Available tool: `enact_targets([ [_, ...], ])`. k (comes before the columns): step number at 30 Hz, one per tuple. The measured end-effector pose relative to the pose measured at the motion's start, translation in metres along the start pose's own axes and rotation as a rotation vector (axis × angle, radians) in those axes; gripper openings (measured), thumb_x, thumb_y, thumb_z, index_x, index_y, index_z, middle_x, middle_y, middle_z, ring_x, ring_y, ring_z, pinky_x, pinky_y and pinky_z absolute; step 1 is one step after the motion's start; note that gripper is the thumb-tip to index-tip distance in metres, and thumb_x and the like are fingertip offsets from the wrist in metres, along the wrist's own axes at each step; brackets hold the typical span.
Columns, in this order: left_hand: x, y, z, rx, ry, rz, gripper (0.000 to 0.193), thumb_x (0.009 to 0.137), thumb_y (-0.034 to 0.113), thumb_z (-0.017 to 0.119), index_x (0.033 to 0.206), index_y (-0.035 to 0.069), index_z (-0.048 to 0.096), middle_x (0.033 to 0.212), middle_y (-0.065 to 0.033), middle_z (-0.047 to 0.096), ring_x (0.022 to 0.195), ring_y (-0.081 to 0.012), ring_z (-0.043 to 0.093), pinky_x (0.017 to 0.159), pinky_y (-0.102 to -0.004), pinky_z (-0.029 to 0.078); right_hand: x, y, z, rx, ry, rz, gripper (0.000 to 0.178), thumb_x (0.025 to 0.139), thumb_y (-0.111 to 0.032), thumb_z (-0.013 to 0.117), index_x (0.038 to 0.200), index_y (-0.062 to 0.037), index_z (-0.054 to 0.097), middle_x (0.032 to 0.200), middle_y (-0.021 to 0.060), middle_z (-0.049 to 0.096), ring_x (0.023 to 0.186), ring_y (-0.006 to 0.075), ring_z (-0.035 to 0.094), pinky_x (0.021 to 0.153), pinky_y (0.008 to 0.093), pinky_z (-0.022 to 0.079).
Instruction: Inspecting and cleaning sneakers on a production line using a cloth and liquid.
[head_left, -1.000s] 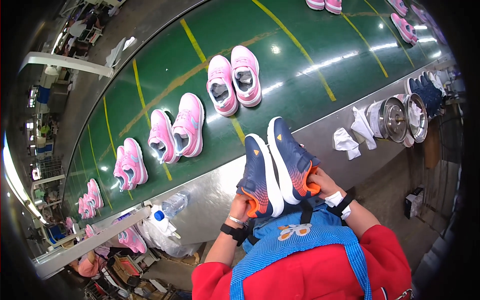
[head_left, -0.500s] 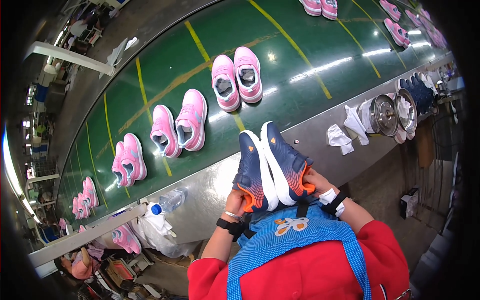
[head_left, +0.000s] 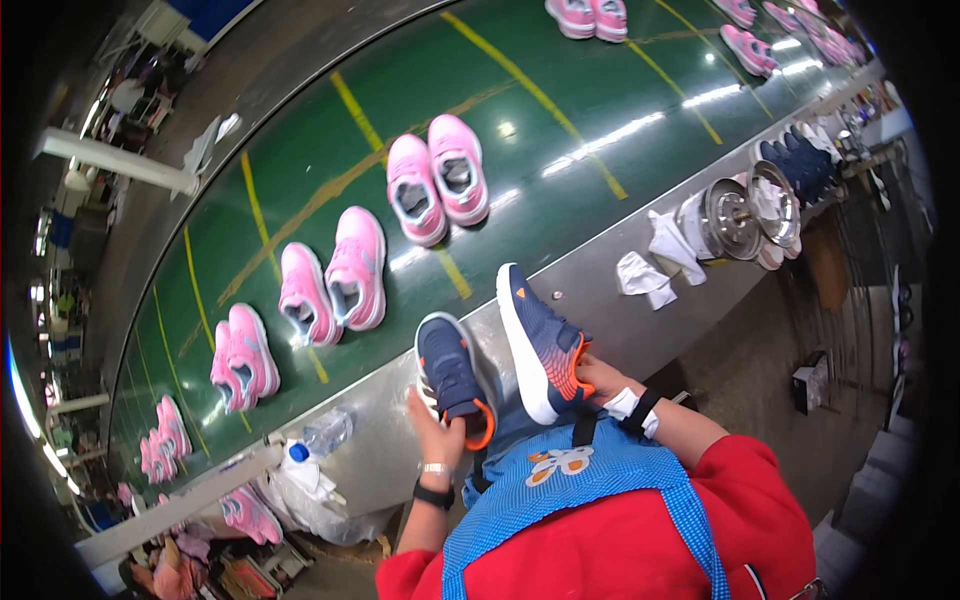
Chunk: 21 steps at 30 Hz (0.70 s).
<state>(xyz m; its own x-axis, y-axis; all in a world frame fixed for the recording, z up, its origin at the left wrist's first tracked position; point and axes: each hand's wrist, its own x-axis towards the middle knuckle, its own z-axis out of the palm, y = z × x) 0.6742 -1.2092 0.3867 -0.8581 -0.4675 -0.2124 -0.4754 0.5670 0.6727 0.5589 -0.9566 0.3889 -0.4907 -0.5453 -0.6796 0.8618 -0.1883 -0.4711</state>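
In my left hand point(head_left: 435, 432) is a navy sneaker point(head_left: 450, 365) with an orange-lined collar, held at its heel end. Its upper faces up and its toe points away from me. My right hand point(head_left: 602, 378) grips a matching navy sneaker point(head_left: 552, 340) by the heel, with fingers at the orange collar. That one is tipped so its white sole point(head_left: 522, 360) faces the left shoe, and a gap lies between the two. Both are over the metal ledge point(head_left: 580, 305) in front of my blue apron point(head_left: 570, 480).
Pairs of pink sneakers point(head_left: 437, 180) stand along a green conveyor belt point(head_left: 520, 150) with yellow lines. White cloths point(head_left: 645, 280), metal bowls point(head_left: 733, 218) and dark shoes point(head_left: 798, 165) lie on the right of the ledge. A plastic bottle point(head_left: 325, 432) lies at left, near a metal bar point(head_left: 190, 508).
The two navy sneakers have come apart. My left hand has moved its shoe left and turned its upper upward; the right shoe is still tipped on its side. The whole view has shifted slightly.
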Motion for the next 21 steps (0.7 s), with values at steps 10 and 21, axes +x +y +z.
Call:
enact_targets([
  [10, -0.019, 0.099, -0.006, -1.278, -0.641, -0.392, 0.040, 0.082, 0.013, 0.053, 0.118, -0.001, 0.041, 0.108, -0.0094, 0.052, 0.095, -0.0200, 0.054, 0.087, -0.0334, 0.043, -0.071, -0.056, 0.036, -1.036, 0.072, -0.425, 0.036, 0.080, -0.020, 0.062, 0.111, -0.0035, 0.055, 0.100, 0.0048, 0.058, 0.085, 0.0124, 0.056, 0.074, 0.0282, 0.046],
  [21, -0.030, 0.099, 0.005, -0.741, -0.841, -0.237, 0.073, 0.077, 0.021, 0.067, 0.135, 0.002, 0.026, 0.118, -0.0064, 0.046, 0.107, -0.0136, 0.044, 0.090, -0.0274, 0.037, -0.120, -0.281, -0.145, -1.629, 1.108, -1.019, 0.024, 0.068, 0.008, 0.049, 0.087, 0.0002, 0.062, 0.083, 0.0155, 0.061, 0.082, 0.0276, 0.059, 0.075, 0.0338, 0.046],
])
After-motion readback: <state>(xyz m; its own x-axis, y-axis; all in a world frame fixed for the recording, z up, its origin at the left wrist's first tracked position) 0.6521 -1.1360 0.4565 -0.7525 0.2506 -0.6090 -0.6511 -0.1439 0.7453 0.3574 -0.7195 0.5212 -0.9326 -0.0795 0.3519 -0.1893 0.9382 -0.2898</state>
